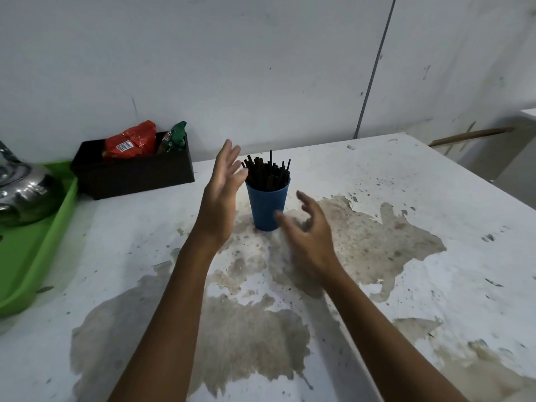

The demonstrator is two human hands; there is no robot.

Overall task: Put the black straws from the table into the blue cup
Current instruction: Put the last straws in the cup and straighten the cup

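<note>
A blue cup (268,206) stands upright near the middle of the worn white table (406,256). A bundle of black straws (265,172) sticks up out of it, one straw taller than the others. My left hand (222,195) is raised just left of the cup's rim, fingers spread, holding nothing. My right hand (307,237) hovers low at the cup's right front, fingers curled apart and blurred, also holding nothing. I see no loose straws lying on the table.
A black box (133,175) with a red packet (130,140) and a green packet (175,137) sits at the back left. Further left, a green tray (34,256) carries a metal kettle (23,190). The wall stands close behind.
</note>
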